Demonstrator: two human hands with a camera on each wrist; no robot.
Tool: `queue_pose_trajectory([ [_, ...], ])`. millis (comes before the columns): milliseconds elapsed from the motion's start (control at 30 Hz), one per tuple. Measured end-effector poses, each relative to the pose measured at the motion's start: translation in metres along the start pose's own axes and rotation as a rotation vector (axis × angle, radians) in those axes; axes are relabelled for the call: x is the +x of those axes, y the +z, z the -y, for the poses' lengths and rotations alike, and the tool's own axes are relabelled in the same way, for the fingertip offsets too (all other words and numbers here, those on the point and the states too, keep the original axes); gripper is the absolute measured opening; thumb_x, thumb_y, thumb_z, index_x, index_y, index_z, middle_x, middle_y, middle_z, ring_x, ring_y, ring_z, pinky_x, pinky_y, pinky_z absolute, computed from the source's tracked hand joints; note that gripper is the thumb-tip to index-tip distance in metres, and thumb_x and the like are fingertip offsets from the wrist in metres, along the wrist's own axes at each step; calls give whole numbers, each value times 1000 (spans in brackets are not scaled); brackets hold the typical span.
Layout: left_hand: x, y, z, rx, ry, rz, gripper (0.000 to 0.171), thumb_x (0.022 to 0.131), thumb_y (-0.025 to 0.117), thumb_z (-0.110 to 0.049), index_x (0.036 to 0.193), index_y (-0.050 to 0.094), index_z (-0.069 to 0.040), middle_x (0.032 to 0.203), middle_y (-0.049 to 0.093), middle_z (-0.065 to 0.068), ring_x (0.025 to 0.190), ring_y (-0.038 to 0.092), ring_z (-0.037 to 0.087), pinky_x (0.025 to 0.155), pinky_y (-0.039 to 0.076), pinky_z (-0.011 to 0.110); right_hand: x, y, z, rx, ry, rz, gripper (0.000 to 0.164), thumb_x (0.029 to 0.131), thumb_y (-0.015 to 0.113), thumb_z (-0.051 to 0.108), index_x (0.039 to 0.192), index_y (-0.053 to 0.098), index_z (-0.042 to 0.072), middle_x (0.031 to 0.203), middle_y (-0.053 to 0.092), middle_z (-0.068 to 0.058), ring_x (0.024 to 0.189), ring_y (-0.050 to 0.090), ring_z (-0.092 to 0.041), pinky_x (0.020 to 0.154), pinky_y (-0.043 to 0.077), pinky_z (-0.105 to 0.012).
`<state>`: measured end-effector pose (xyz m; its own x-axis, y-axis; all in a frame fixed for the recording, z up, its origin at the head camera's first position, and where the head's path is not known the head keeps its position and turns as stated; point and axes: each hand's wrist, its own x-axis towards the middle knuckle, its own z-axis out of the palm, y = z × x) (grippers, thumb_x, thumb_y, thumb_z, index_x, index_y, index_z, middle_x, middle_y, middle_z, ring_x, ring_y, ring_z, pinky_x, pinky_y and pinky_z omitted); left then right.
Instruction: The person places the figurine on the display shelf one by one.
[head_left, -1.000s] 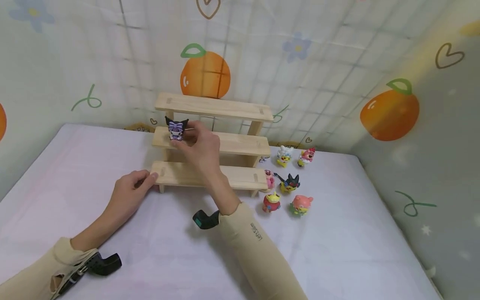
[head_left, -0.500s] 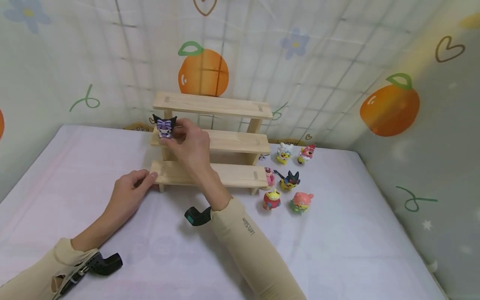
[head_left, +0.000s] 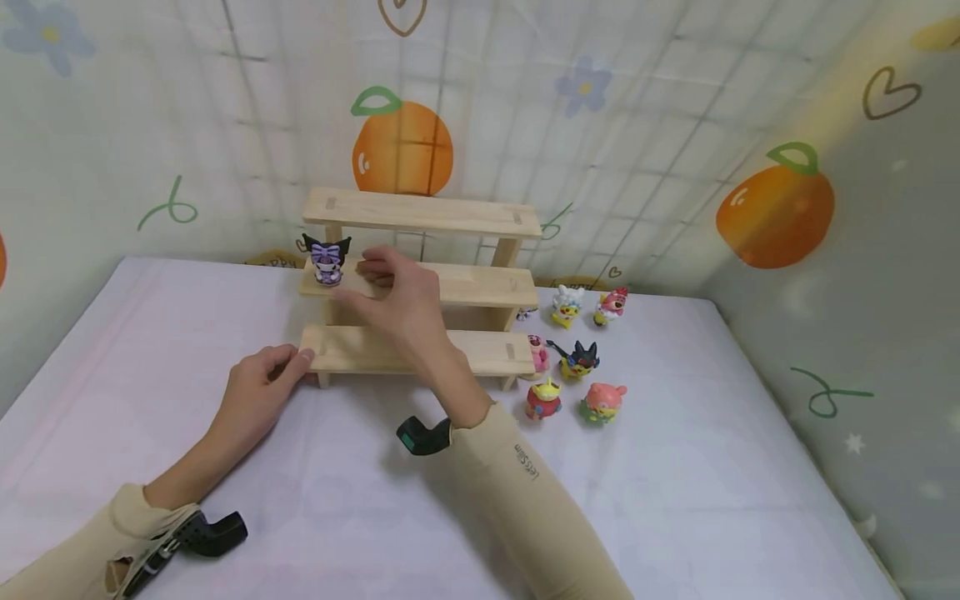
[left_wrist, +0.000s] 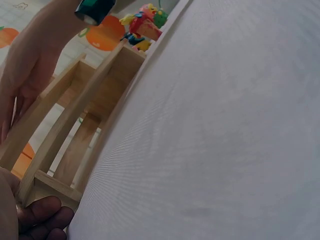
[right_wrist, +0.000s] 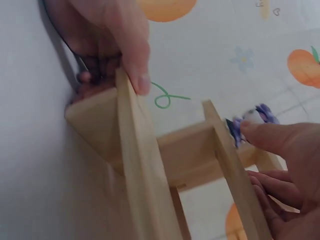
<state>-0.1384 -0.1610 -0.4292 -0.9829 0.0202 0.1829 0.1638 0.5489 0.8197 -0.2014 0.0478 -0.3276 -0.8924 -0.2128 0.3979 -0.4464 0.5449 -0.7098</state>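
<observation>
A black-and-purple figurine (head_left: pixel 327 262) with a bow stands upright at the left end of the middle step of the three-tier wooden display shelf (head_left: pixel 420 350). Just right of it is my right hand (head_left: pixel 401 304), fingers loosely bent, with a small gap to the figurine in the head view. In the right wrist view the thumb of the right hand (right_wrist: pixel 295 175) overlaps the figurine (right_wrist: pixel 252 120). My left hand (head_left: pixel 258 387) grips the left end of the bottom step; the right wrist view shows its thumb on top and its fingers partly hidden at the side.
Right of the shelf stand several small figurines, among them a black-eared one (head_left: pixel 581 360), a pink one (head_left: pixel 603 403), a red one (head_left: pixel 543 400) and a white-topped one (head_left: pixel 567 306). The shelf partly hides two. A printed curtain (head_left: pixel 637 125) hangs behind the white-covered table (head_left: pixel 712 467).
My right hand carried the figurine leftward to the left end of the middle step, then let go and drew back right. The left hand kept its place on the shelf.
</observation>
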Motion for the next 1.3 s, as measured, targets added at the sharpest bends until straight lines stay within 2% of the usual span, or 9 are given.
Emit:
queue_pose_trajectory([
  [300,-3,1,0,2,-8,11,43,110,53,-44,101,74,-8,91,65,9,84,51,21,70,39,28,-12,-39,-12,20,56,87,49,92,84,23,133,66,3,122,76,-10,111,73,-20,98,56,-27],
  [667,-4,0,1,5,-6,9,43,110,53,-44,102,75,-7,96,70,10,86,52,20,72,40,26,-21,-91,-38,9,87,65,40,96,80,19,129,67,1,116,77,-11,103,75,-19,94,59,-30],
  [933,-3,0,-2,5,3,15,43,111,53,-42,102,75,-7,96,71,11,85,52,20,71,40,26,-36,-151,-54,-64,169,37,44,99,77,27,136,64,8,126,75,-10,115,72,-24,101,57,-40],
  [1167,-3,-2,-3,14,0,18,43,111,53,-43,104,76,-7,96,70,11,86,52,20,72,40,25,-48,-199,-73,-141,253,-33,40,102,72,28,136,65,8,130,73,-13,122,69,-27,108,51,-46],
  [1300,-3,-2,-4,7,-3,21,43,111,53,-43,104,75,-6,96,70,11,85,52,19,72,39,25,-58,-227,-82,-200,316,-54,45,103,70,34,140,63,9,135,71,-12,126,66,-27,111,49,-48],
])
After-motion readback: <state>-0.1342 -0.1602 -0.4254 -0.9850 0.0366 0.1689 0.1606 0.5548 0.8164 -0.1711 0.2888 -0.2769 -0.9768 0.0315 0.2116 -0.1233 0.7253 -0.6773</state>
